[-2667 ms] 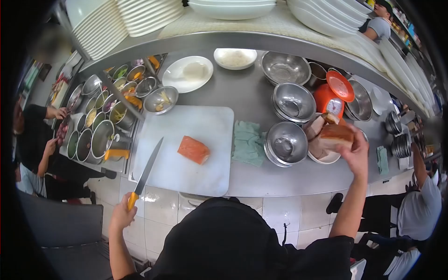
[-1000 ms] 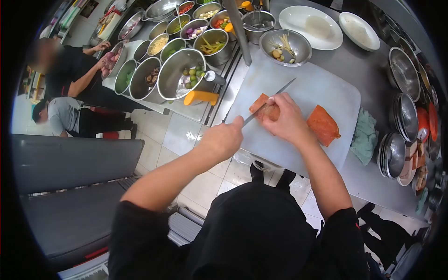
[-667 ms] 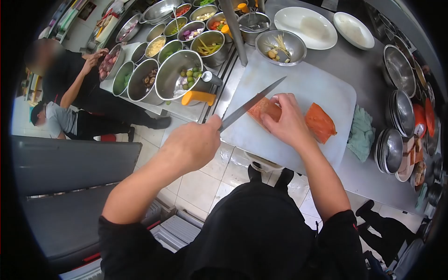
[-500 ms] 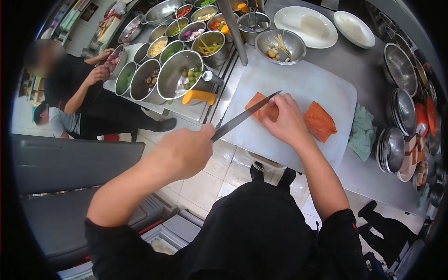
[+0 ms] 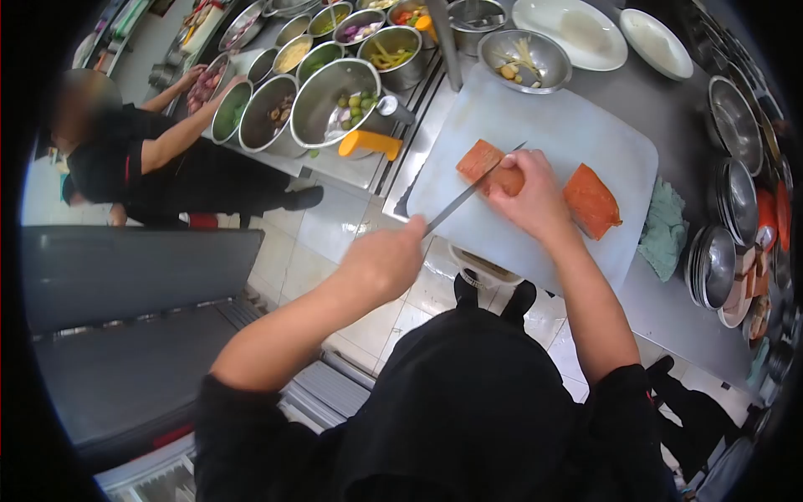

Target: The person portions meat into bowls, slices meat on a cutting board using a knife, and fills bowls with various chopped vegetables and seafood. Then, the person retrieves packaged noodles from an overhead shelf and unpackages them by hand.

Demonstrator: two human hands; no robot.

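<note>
My left hand (image 5: 381,259) is closed around the handle of a long kitchen knife (image 5: 456,203). The narrow blade lies across an orange-red piece of salmon (image 5: 479,159), just beside the fingers of my right hand (image 5: 531,192). Those fingers are curled over the right part of this piece and press it against the white cutting board (image 5: 468,109); some of the fish is hidden under them. A second, larger salmon chunk (image 5: 592,201) rests on the board to the right of my right hand, apart from it.
Beyond the board stands a metal bowl (image 5: 525,63) of pale sticks. A green cloth (image 5: 663,230) lies at right, near stacked bowls (image 5: 711,268). Ingredient tubs, including one with green limes (image 5: 355,109), and an orange handle (image 5: 368,145) fill the left. A co-worker (image 5: 125,159) stands beyond.
My left hand has come nearer the salmon, and the blade appears more edge-on. My right hand keeps its hold. The view has shifted slightly, and the co-worker's near arm reaches towards the tubs.
</note>
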